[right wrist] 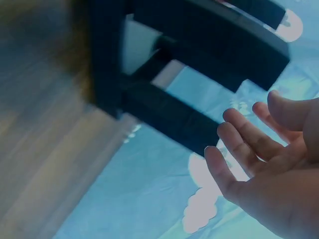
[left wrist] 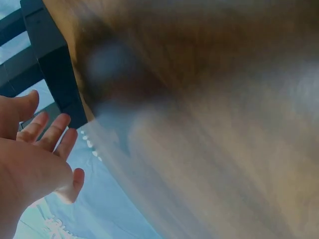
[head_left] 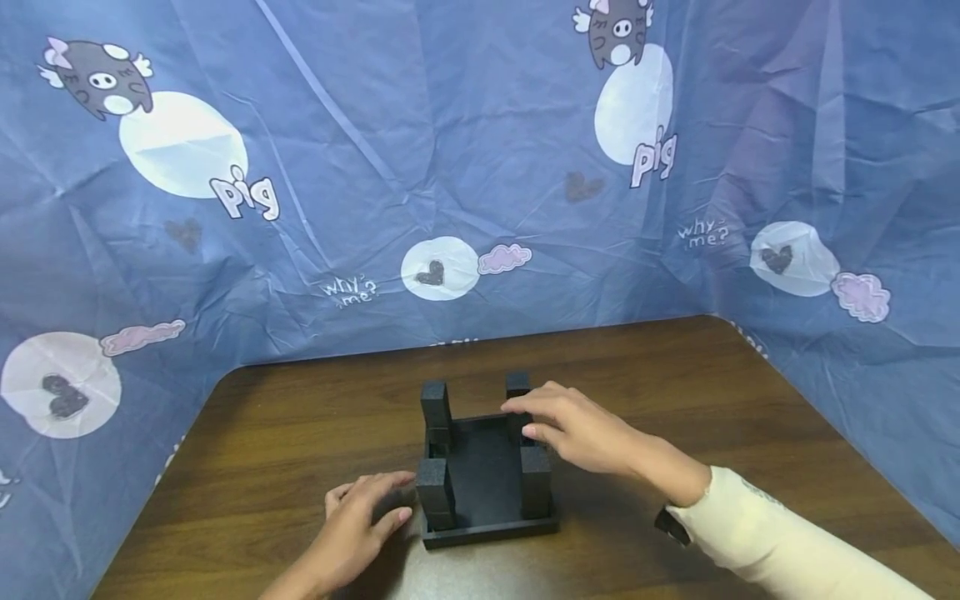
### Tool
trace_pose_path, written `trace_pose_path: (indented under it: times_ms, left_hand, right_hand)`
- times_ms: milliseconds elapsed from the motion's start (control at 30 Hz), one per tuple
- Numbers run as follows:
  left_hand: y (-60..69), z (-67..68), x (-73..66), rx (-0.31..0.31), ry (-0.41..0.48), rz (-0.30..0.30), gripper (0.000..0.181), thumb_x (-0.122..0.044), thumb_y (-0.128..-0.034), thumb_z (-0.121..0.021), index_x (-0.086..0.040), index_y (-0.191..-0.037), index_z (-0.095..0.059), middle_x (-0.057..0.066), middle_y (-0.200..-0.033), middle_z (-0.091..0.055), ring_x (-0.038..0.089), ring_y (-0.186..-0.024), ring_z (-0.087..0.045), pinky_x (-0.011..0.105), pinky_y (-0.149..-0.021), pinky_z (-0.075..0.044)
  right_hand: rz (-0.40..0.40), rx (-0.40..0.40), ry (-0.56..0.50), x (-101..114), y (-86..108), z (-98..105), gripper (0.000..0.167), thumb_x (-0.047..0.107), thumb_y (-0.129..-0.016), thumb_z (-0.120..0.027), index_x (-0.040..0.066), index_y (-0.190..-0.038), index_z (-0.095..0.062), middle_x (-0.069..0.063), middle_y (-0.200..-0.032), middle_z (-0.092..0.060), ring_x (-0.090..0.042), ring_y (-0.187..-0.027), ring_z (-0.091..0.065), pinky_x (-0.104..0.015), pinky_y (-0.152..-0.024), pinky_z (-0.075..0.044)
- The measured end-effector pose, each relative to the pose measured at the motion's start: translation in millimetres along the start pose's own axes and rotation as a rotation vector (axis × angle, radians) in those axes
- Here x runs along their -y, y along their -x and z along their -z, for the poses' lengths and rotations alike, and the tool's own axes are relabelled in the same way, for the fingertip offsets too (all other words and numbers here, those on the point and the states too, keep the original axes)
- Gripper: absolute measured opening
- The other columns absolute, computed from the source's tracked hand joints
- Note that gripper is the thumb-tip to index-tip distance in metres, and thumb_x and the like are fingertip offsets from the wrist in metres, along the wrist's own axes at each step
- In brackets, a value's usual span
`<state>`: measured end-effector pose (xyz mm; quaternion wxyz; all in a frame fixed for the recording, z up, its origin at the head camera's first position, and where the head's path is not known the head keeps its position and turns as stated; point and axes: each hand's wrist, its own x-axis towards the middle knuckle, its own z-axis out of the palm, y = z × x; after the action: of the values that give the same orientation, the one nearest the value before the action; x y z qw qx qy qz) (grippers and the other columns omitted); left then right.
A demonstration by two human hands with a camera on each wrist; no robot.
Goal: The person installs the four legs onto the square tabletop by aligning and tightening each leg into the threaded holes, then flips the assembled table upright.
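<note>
A shallow black tray point(head_left: 487, 533) with a raised rim lies on the table, and a black block post stands upright at each corner. My left hand point(head_left: 352, 525) is beside the front left post point(head_left: 437, 496), its fingers loosely bent and holding nothing. At the far right corner, my right hand point(head_left: 581, 429) reaches over from the right and partly hides the back right post point(head_left: 517, 383). In the right wrist view its fingers point(right wrist: 241, 147) are spread close to the end of a post point(right wrist: 174, 117); whether they touch it I cannot tell.
The brown wooden table point(head_left: 300, 417) has rounded far corners. Behind it and along both sides hangs a wrinkled blue cloth point(head_left: 360, 167) printed with pigs, hearts and clouds. The back left post point(head_left: 437, 408) and front right post point(head_left: 536, 483) rise between the hands.
</note>
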<state>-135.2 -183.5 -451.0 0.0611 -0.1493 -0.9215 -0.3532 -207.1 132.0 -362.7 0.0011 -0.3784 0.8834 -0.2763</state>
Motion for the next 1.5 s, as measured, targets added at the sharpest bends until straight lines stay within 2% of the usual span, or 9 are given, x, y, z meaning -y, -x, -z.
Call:
trace_pose_path:
  times_ms: [267, 533, 600, 733, 833, 1000, 1167, 1300, 1500]
  left_hand:
    - [-14.3, 0.8, 10.3, -0.084, -0.268, -0.280, 0.046, -0.015, -0.0824, -0.076, -0.015, -0.126, -0.061, -0.007, -0.111, -0.068, 0.010, -0.105, -0.058, 0.045, -0.093, -0.028]
    - [-36.2, 3.7, 22.1, -0.029, -0.668, -0.503, 0.062, -0.011, -0.0756, -0.080, -0.016, -0.132, -0.056, -0.002, -0.110, -0.067, 0.018, -0.102, -0.058, 0.045, -0.088, -0.039]
    - [-41.4, 1.7, 21.5, -0.006, -0.724, -0.540, 0.052, -0.012, -0.0758, -0.080, -0.016, -0.124, -0.061, -0.002, -0.109, -0.066, 0.018, -0.102, -0.058, 0.043, -0.087, -0.040]
    - [-49.9, -4.4, 18.6, 0.033, -0.814, -0.604, 0.013, -0.011, -0.0756, -0.077, -0.013, -0.084, -0.067, -0.002, -0.103, -0.064, 0.019, -0.098, -0.055, 0.042, -0.085, -0.040]
    - [-53.6, -8.2, 18.0, 0.043, -0.821, -0.594, 0.017, -0.008, -0.0741, -0.075, -0.014, -0.066, -0.062, -0.001, -0.096, -0.062, 0.019, -0.094, -0.054, 0.042, -0.083, -0.040]
    - [-55.7, -12.4, 20.5, 0.031, -0.741, -0.556, 0.014, -0.005, -0.0748, -0.072, -0.013, -0.067, -0.064, -0.002, -0.091, -0.063, 0.018, -0.090, -0.055, 0.042, -0.080, -0.040]
    - [-57.7, -14.5, 23.6, 0.000, -0.692, -0.566, 0.019, -0.004, -0.0737, -0.072, -0.014, -0.089, -0.070, -0.004, -0.087, -0.066, 0.016, -0.086, -0.055, 0.040, -0.077, -0.040]
    - [-58.7, -15.3, 24.7, -0.016, -0.678, -0.578, 0.027, -0.002, -0.0726, -0.073, -0.017, -0.095, -0.069, -0.005, -0.086, -0.067, 0.016, -0.085, -0.056, 0.040, -0.076, -0.040]
    - [-59.8, -16.4, 24.9, -0.022, -0.654, -0.581, 0.027, -0.001, -0.0731, -0.073, -0.019, -0.093, -0.066, -0.005, -0.085, -0.068, 0.015, -0.083, -0.056, 0.040, -0.076, -0.040]
  right_hand:
    - [0.000, 0.017, 0.187, -26.3, 10.3, -12.9, 0.042, 0.011, -0.091, -0.065, 0.014, -0.132, -0.059, -0.001, -0.113, -0.064, -0.017, -0.098, -0.055, -0.041, -0.081, -0.045]
    - [0.037, 0.108, 0.491, -46.0, 18.2, -40.1, 0.050, -0.004, -0.085, -0.066, 0.018, -0.131, -0.061, 0.003, -0.095, -0.059, -0.018, -0.093, -0.054, -0.050, -0.083, -0.047]
    - [0.049, 0.103, 0.542, -50.9, 18.0, -45.5, 0.051, -0.005, -0.083, -0.067, 0.019, -0.128, -0.063, 0.003, -0.094, -0.059, -0.018, -0.093, -0.054, -0.046, -0.080, -0.046]
    - [0.098, 0.091, 0.634, -59.0, 15.1, -56.5, 0.018, 0.000, -0.081, -0.071, 0.014, -0.091, -0.075, 0.000, -0.099, -0.062, -0.020, -0.097, -0.053, -0.043, -0.076, -0.044]
    - [0.116, 0.085, 0.643, -63.1, 12.4, -64.6, 0.023, 0.003, -0.083, -0.070, 0.014, -0.063, -0.066, -0.001, -0.102, -0.064, -0.024, -0.102, -0.054, -0.047, -0.080, -0.045]
    - [0.112, 0.063, 0.620, -68.1, 10.4, -71.6, 0.027, -0.001, -0.081, -0.067, 0.013, -0.058, -0.064, -0.002, -0.104, -0.066, -0.026, -0.107, -0.055, -0.049, -0.084, -0.045]
    - [0.206, -0.007, 0.637, -77.3, 8.3, -72.7, 0.013, 0.001, -0.077, -0.071, 0.013, -0.078, -0.074, 0.003, -0.098, -0.069, -0.020, -0.097, -0.055, -0.037, -0.075, -0.040]
    - [0.329, -0.088, 0.650, -87.2, 7.2, -71.6, 0.030, 0.001, -0.075, -0.075, 0.015, -0.102, -0.076, 0.007, -0.090, -0.072, -0.016, -0.090, -0.055, -0.032, -0.073, -0.034]
    - [0.427, -0.124, 0.645, -95.5, 2.4, -70.8, 0.036, -0.001, -0.072, -0.076, 0.017, -0.104, -0.077, 0.010, -0.080, -0.071, -0.014, -0.081, -0.051, -0.032, -0.071, -0.029]
